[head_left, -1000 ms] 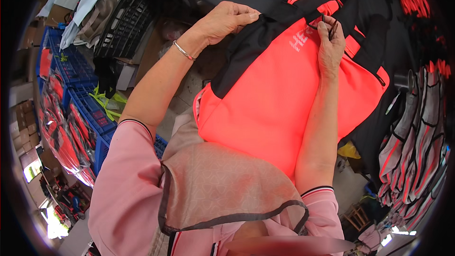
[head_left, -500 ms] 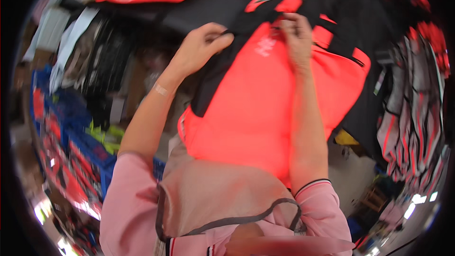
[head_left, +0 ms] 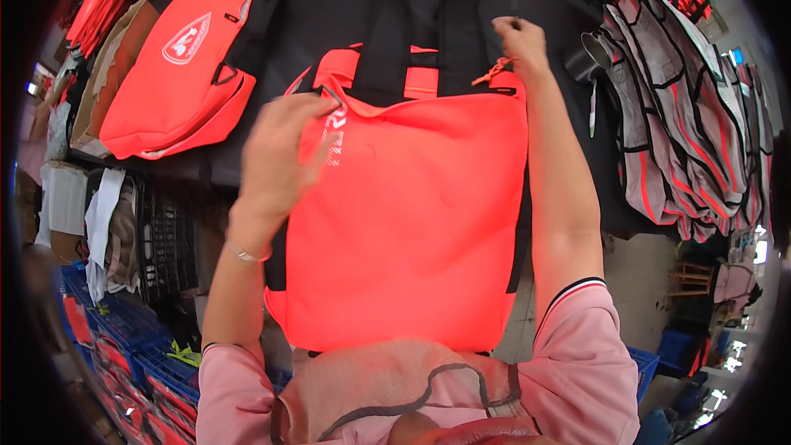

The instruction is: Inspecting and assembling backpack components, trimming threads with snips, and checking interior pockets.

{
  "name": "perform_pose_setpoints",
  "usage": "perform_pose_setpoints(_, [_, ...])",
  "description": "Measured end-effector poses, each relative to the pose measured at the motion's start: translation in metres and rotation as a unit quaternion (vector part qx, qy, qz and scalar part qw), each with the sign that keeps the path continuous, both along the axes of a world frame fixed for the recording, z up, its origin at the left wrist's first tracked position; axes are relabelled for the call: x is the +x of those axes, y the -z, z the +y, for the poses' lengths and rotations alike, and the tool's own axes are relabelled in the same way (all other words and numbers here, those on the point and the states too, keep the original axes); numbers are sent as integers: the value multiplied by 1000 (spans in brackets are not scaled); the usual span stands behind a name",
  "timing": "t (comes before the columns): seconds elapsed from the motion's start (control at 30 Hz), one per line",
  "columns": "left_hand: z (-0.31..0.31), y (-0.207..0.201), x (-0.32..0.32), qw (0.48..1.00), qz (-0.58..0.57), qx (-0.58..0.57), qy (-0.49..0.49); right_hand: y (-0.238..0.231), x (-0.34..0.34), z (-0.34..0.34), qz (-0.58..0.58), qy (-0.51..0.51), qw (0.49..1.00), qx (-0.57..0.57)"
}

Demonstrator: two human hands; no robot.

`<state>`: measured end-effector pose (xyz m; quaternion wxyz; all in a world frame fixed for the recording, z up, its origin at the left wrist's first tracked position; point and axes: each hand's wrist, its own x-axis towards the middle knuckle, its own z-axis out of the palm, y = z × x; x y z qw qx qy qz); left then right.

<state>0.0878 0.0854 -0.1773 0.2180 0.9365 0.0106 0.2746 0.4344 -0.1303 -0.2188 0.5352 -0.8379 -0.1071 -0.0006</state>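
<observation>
A bright orange-red backpack (head_left: 404, 222) with black sides lies front up before me, its lower end against my apron (head_left: 371, 387). Black shoulder straps (head_left: 383, 41) stretch away from its top edge. My left hand (head_left: 280, 152), blurred by motion, is over the upper left corner of the bag; its grip cannot be made out. Beyond the upper right corner, my right hand (head_left: 524, 43) is closed in a pinch, and what it holds, if anything, is hidden. Just below that hand an orange cord (head_left: 494, 72) sticks out beside the bag's top.
Another orange-red backpack (head_left: 185, 58) lies on the black-covered table (head_left: 321, 0) at the left, beside an open cardboard box (head_left: 115, 74). Grey bags with black edging (head_left: 667, 115) are piled at the right, near a metal cup (head_left: 587, 56) and a pen (head_left: 592, 107). Blue crates (head_left: 124, 313) stand lower left.
The backpack, slanted before, now lies squarely in front of me. My left hand has come down to its corner, and my right hand has left the front's upper part. The view has shifted too.
</observation>
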Motion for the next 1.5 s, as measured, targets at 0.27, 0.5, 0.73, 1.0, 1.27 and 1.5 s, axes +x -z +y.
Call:
perform_pose_setpoints(0.27, [-63, 108, 98, 988, 82, -22, 126, 0, -29, 32, 46, -73, 994, 62])
perform_pose_setpoints(0.5, [-8, 40, 126, 670, 47, -734, 99, -27, -152, -6, -90, -177, 975, 95])
perform_pose_setpoints(0.73, [0, -46, 102, 743, -131, -639, 149, -7, -208, -49, -85, -287, 951, 73])
perform_pose_setpoints(1.0, [-139, 51, 3, 789, 72, -535, 294, -73, -255, -87, -7, -190, 977, 91])
perform_pose_setpoints(1.27, [-156, 42, 14, 927, -138, -234, 257, -58, -243, -91, 36, -153, 986, 55])
perform_pose_setpoints(1.5, [-160, 67, 14, 923, -118, -180, 318, -12, -245, -114, 328, -201, 918, 93])
